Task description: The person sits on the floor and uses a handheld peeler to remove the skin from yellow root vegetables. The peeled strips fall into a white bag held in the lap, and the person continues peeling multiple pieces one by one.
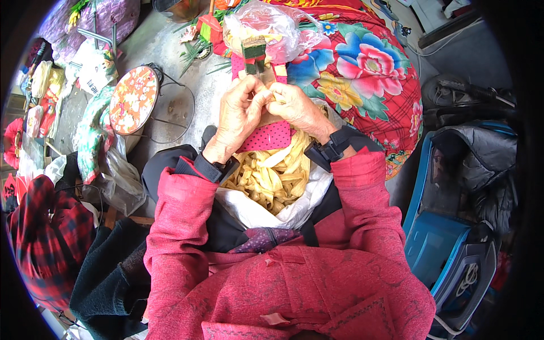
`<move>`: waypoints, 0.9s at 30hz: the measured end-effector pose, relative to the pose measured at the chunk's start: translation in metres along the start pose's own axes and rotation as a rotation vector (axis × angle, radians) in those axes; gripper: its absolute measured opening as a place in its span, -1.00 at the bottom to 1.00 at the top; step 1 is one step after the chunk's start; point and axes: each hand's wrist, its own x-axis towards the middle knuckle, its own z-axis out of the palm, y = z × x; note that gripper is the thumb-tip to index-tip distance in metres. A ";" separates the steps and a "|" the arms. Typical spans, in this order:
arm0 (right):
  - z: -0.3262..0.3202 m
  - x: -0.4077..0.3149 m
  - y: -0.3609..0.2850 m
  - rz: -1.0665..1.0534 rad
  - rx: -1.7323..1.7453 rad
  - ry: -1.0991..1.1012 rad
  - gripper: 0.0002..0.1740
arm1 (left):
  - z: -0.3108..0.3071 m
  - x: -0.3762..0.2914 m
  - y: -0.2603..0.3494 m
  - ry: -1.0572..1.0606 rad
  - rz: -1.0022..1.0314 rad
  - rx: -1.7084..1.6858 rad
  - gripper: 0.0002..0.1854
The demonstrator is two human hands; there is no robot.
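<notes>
My left hand (243, 111) and my right hand (300, 105) meet at the fingertips above a board (267, 120). Both pinch a small pale yellow strip (279, 97), mostly hidden by the fingers. Pink cloth with dark dots (265, 138) shows below the hands, around the board. Just beyond my fingers a dark green block (253, 51) with a worn, pale top stands on the board. Under my wrists, a white sack (238, 208) on my lap holds many flat yellow strips (272, 180), which look like dried plant husk.
A clear plastic bag (293, 32) lies beyond the block. Red flowered fabric (369, 63) covers a large rounded form at right. A round flowered stool seat (134, 100) is at left, near a wire frame (192, 114). Blue plastic bins (437, 242) stand far right.
</notes>
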 end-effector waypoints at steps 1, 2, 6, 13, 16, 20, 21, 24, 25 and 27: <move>0.001 0.000 0.000 0.001 -0.065 0.032 -0.85 | 0.002 -0.001 -0.003 0.015 -0.093 -0.150 -0.86; 0.002 0.000 0.000 0.003 -0.121 0.065 -0.84 | 0.003 -0.001 -0.006 0.033 -0.099 -0.170 -0.88; 0.007 0.002 0.000 -0.159 -0.104 0.271 -0.82 | -0.003 -0.003 -0.014 -0.004 -0.213 -0.186 -0.96; 0.017 0.000 -0.012 -0.380 -0.217 0.316 -0.81 | -0.017 0.001 -0.017 -0.080 -0.622 -0.727 -0.87; 0.014 -0.004 -0.015 -0.363 -0.392 0.307 -0.84 | -0.020 0.003 -0.015 -0.085 -0.694 -0.738 -0.90; 0.003 -0.006 -0.015 -0.311 -0.522 0.248 -0.91 | -0.026 0.004 -0.010 -0.206 -0.623 -0.667 -0.79; 0.003 -0.005 -0.014 -0.225 -0.277 0.186 -0.91 | -0.025 0.003 -0.009 -0.248 -0.562 -0.650 -0.71; -0.003 -0.004 -0.015 -0.037 0.125 0.010 -0.89 | -0.019 0.004 -0.007 -0.219 -0.408 -0.379 -0.66; -0.005 -0.005 -0.016 -0.001 0.157 -0.052 -0.89 | -0.017 0.004 -0.006 -0.199 -0.391 -0.262 -0.67; -0.010 -0.007 -0.020 0.128 0.236 -0.146 -0.87 | -0.014 0.001 -0.006 -0.166 -0.248 -0.123 -0.69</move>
